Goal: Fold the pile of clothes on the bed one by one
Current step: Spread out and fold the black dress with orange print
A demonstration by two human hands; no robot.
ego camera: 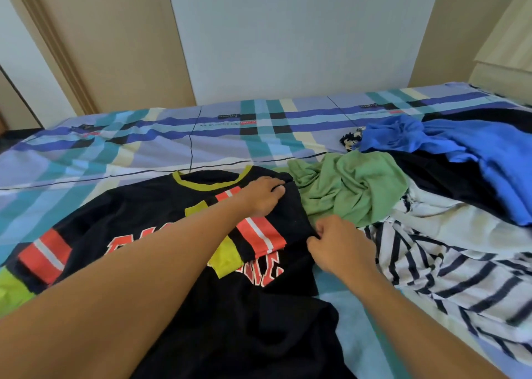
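So here's where we're at: the black jersey point(149, 206) lies flat on the bed point(172, 142), front up, collar point(213, 185) pointing away from us and the hem toward us, so its long axis runs straight out from our body. Both hands are on its right edge. Our left hand point(263, 196) reaches across the chest and has its fingers curled over the shoulder corner next to the collar. Our right hand point(339, 246) pinches the same folded edge lower down. The line between them is the crease, and it runs along that long axis.

The right sleeve point(259, 234) is already flipped in over the print. The other sleeve point(43, 252) is spread out well off to the left, so we reckon that side comes in next. The left hand is the natural one for it, though it has to let go and come back across first.

The rest of the pile sits on our right. The green shirt point(351, 188) bunches up right against the shoulder corner, the striped piece point(431, 269) is just beside our right hand, and the blue one point(475, 148) is further back. The green one could snag the crease.
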